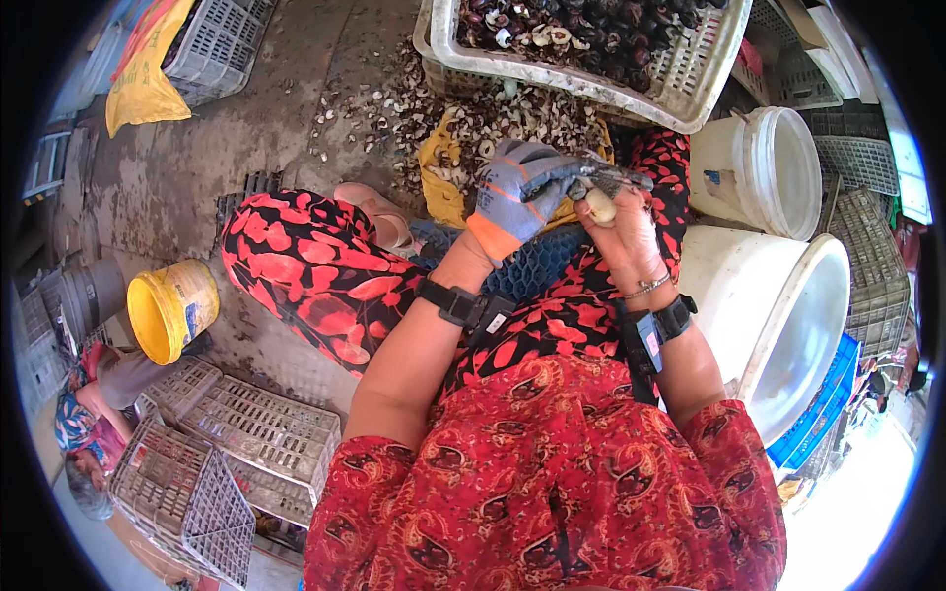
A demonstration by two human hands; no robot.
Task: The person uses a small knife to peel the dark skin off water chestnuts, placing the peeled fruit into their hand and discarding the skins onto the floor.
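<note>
My left hand (517, 188), in a grey and orange work glove, is raised above my lap with its fingers curled toward my right hand; whether it grips anything is hidden. My right hand (624, 229) is mostly bare, with dark material over its fingers, and holds a pale peeled piece of produce (600, 207) between thumb and fingers. The gloved fingertips meet the right fingers just above this piece. Beneath and beyond the hands, a yellow sack (442, 181) lies under a heap of shell and peel scraps (510, 122). A dark tool-like shape at the fingertips is too unclear to name.
A plastic crate (684, 81) of dark round produce stands ahead. White buckets (739, 295) are on the right. A yellow bucket (174, 310) and stacked crates (259, 421) stand left, near another person (89, 421). Scraps litter the concrete floor (295, 96).
</note>
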